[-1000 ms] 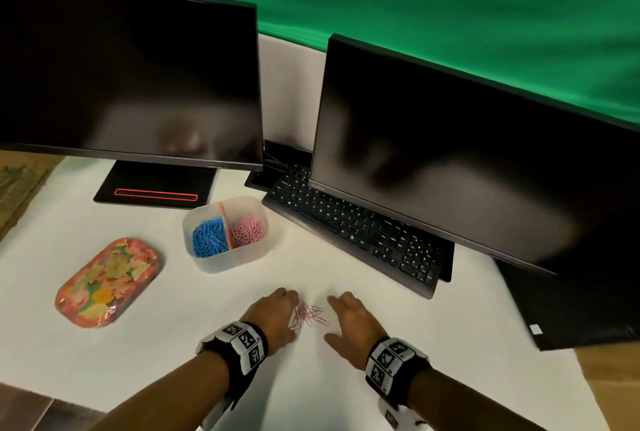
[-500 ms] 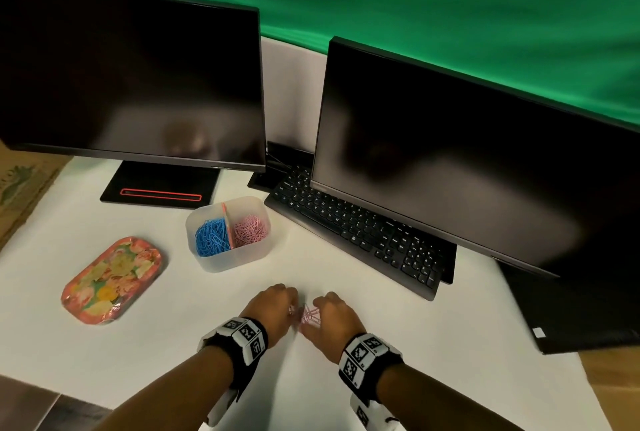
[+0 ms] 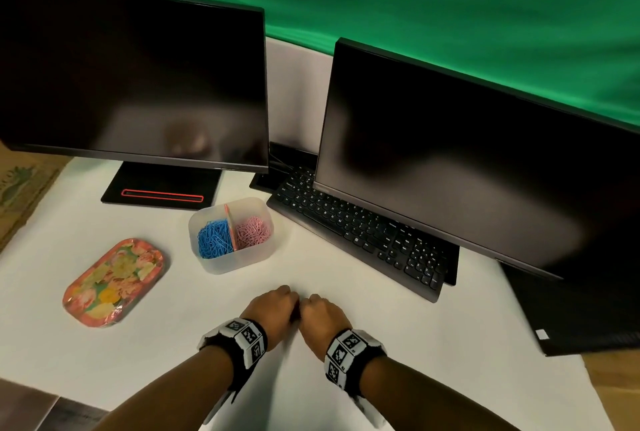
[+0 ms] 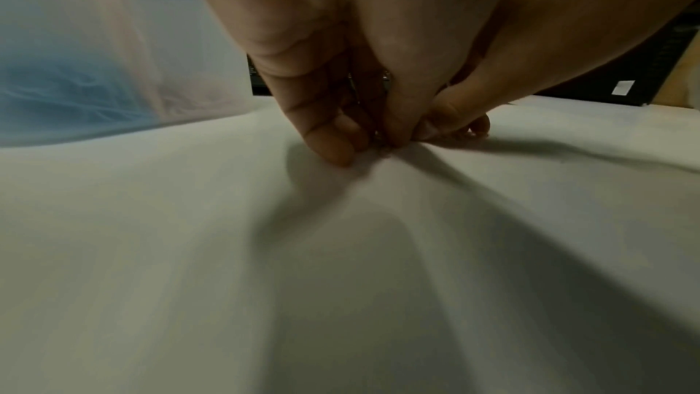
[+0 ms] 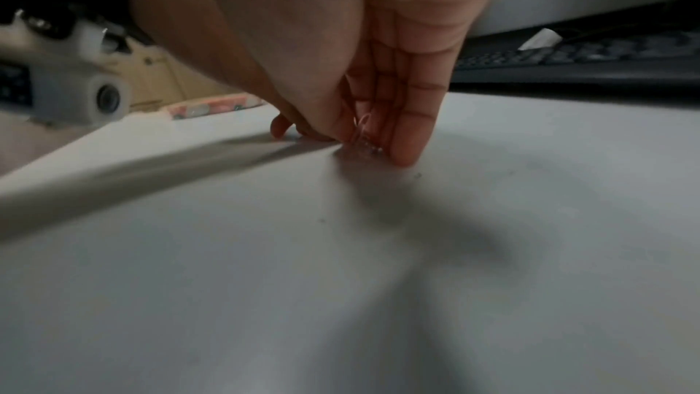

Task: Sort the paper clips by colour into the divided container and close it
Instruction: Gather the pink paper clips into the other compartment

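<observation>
Since the earlier frames we see both hands closed in: a second ago they lay apart with loose pink clips in plain view between them, now the knuckles nearly touch and the head view no longer shows those clips. Container, lid and monitors have not shifted.

Left to right. The floral lid point(image 3: 113, 283) lies flat on the white table point(image 3: 433, 344), well left of the hands. The divided container point(image 3: 231, 236) stands open just behind the hands, translucent, with an orange divider; blue clips point(image 3: 214, 240) fill the left compartment, pink clips point(image 3: 254, 230) the right one.

The left hand point(image 3: 272, 309) is fingers-down on the table, curled inward; its wrist view shows fingertips point(image 4: 333, 152) pressed to the surface and bunched against the other hand's, with what we take to be clips between them, too dark to be sure. The right hand point(image 3: 322, 313) mirrors it, fingers curled down, and its wrist view shows a few loose pink clips point(image 5: 361, 131) pinched between thumb and fingers at the table surface.

Behind sit the left monitor point(image 3: 131, 84), keyboard point(image 3: 360, 233) and right monitor point(image 3: 467, 171).
</observation>
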The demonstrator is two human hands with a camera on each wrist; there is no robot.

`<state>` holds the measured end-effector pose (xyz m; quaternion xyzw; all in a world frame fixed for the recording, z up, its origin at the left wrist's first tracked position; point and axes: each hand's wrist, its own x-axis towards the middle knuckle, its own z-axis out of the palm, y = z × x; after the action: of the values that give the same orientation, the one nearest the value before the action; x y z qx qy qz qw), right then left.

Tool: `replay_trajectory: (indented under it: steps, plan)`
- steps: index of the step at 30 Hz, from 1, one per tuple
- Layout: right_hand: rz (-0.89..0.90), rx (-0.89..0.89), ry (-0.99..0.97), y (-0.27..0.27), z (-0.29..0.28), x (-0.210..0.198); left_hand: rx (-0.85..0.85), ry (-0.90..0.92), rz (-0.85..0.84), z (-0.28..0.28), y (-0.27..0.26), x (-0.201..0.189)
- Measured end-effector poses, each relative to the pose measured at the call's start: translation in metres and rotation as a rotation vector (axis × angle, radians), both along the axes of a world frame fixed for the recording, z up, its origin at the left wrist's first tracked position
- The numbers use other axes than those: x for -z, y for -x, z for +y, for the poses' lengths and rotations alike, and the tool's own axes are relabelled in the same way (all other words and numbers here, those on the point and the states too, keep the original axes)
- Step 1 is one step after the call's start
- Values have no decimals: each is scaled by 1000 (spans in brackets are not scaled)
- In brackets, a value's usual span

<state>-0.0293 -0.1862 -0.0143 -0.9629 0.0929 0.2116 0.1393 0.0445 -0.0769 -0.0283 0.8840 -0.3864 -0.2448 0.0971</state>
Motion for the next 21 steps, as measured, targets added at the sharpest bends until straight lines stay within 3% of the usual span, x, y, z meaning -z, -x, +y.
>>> replay_trajectory:
  steps: [6, 9, 13, 17, 21]
  plan:
    - [24, -200, 106, -7, -9, -4, -14, -3, 22, 10, -9, 0]
    - [34, -196, 104, -12, -14, -4, -17, -4, 23, 14, -10, -2]
    - [-19, 94, -50, -21, -24, -16, -44, 4, 38, 21, -12, -3]
    - [-208, 421, -367, -48, -28, -47, -79, -29, 54, 26, -14, -5]
    - [-271, 543, -631, -98, -20, -83, -97, -119, 34, 20, -13, -13]
